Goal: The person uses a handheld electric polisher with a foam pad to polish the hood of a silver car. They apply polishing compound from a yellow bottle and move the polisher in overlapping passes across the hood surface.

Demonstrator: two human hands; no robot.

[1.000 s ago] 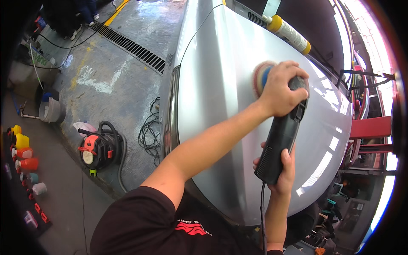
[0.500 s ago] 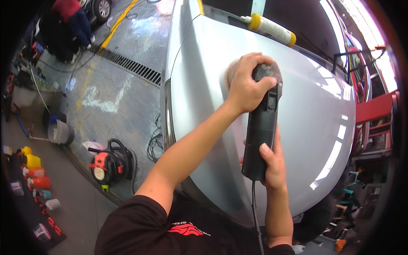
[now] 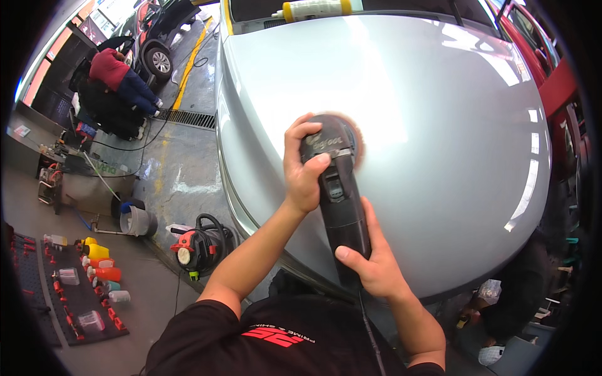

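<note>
On the hood [image 3: 448, 188], both hands [image 3: 301, 175] [image 3: 377, 269] clasp the polisher [image 3: 345, 220], now farther from the bottle [image 3: 316, 9].

The shirt [image 3: 204, 343] worn here is black and short-sleeved. On its front sits a banded red emblem [image 3: 274, 338], edged with small white lettering [image 3: 295, 335]. Forearms [image 3: 254, 247], left hand [image 3: 302, 174] and right hand [image 3: 378, 266] are bare.

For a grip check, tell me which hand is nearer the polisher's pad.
The left hand, on the head of the black polisher; the right hand holds its lower body, near the cord.
</note>
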